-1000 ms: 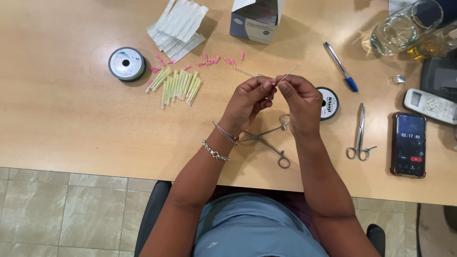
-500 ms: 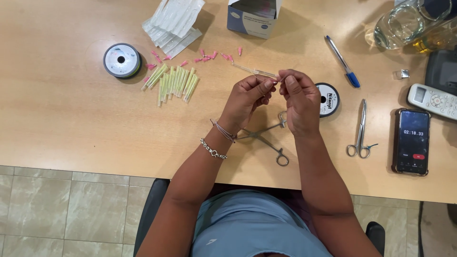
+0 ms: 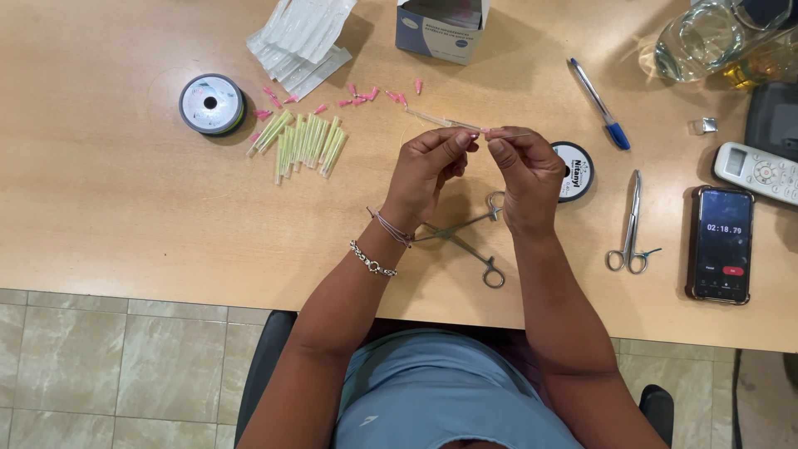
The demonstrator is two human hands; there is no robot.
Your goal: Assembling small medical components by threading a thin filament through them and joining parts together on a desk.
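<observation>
The person sat at a light wooden table [image 3: 100,216], both hands raised a little above it and close together, almost touching at the fingertips. The left hand [image 3: 428,170] and the right hand [image 3: 528,175] each pinched the same thing: a thin needle [image 3: 465,126], long and very slim, with a clear, pale part on the left side, a small pink hub between the fingertips and a fine metal point that stuck out to the right of the right hand. It lay nearly level, only a little tilted. If a thread was on it, I could not tell.

Under the hands, on the table, lay open metal forceps [image 3: 465,237] with ring handles. Just right of the right hand was a small round black spool [image 3: 578,170], partly hidden by the hand. Further right lay steel scissors [image 3: 632,229] and a dark phone [image 3: 721,244] with its screen on. To the left of the hands was a heap of pale green caps [image 3: 303,141], with small pink caps [image 3: 366,96] scattered near it, and a grey spool [image 3: 210,103] well apart on the far left. A white box [image 3: 440,33] and a blue pen [image 3: 600,115] lay at the far side.
</observation>
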